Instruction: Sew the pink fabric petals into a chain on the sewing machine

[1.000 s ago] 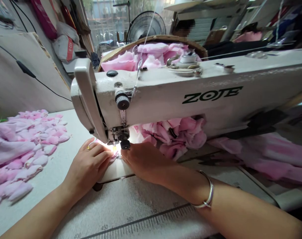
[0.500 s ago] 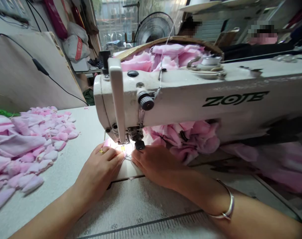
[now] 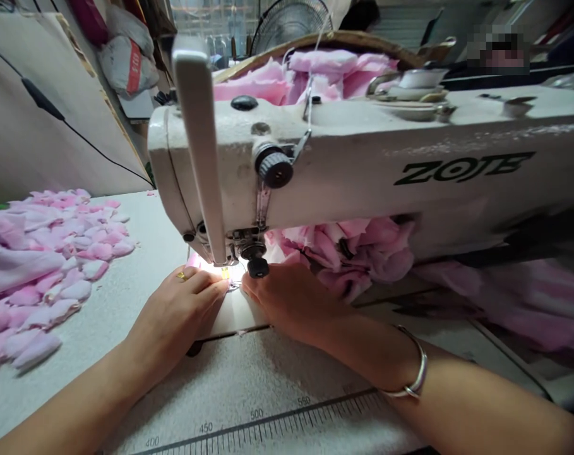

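Note:
My left hand (image 3: 185, 303), with a yellow ring, lies to the left of the needle of the white sewing machine (image 3: 315, 170). Its fingers are pressed together on a small piece of pink fabric (image 3: 195, 259), lit brightly by the lamp. On the needle's other side, my right hand (image 3: 291, 300) curls its closed fingers onto the fabric, close under a black knob (image 3: 257, 266); the fingertips are partly hidden. A bunched heap of pink fabric (image 3: 362, 253) sits under the machine's arm, just behind my right hand.
Small stuffed pink pieces (image 3: 73, 272) cover the table's left side. More pink cloth (image 3: 504, 303) lies at the right. Behind the machine stand a basket (image 3: 249, 66) of pink fabric and a fan (image 3: 291, 25). A person (image 3: 497, 54) is in the background.
My view has moved closer and shifted, so the machine appears larger and higher. Both hands stay at the needle, with hardly any change in their grip.

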`<state>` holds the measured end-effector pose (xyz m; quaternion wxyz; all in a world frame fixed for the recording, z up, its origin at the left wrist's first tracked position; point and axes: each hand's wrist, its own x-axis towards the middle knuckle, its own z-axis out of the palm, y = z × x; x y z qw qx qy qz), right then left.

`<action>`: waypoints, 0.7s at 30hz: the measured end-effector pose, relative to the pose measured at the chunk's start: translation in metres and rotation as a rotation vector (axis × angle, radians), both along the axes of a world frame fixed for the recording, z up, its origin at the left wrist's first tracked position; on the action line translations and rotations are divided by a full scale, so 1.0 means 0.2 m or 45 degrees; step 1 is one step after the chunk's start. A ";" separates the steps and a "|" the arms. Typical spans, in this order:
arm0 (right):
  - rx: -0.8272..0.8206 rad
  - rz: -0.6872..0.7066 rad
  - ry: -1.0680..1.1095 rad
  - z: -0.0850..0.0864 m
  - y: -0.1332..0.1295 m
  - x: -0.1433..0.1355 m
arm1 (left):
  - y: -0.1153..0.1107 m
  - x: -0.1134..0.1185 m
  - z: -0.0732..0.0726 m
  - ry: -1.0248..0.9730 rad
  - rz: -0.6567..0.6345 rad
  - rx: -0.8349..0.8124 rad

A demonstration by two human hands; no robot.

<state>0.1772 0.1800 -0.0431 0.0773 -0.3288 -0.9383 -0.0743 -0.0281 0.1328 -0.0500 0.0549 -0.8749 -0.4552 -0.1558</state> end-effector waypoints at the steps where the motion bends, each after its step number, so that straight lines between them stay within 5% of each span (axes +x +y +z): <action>1: 0.003 -0.006 -0.008 0.00 0.00 0.00 | 0.01 -0.01 -0.01 -0.010 0.004 0.015; 9: 0.069 -0.006 0.050 -0.02 0.02 0.03 | 0.05 -0.03 -0.03 -0.149 0.048 0.047; 15: 0.099 0.030 0.026 -0.01 0.02 0.02 | 0.02 0.02 -0.01 0.005 0.011 0.209; 21: 0.053 0.059 0.006 -0.02 0.03 0.02 | -0.03 0.04 -0.02 0.119 0.014 0.132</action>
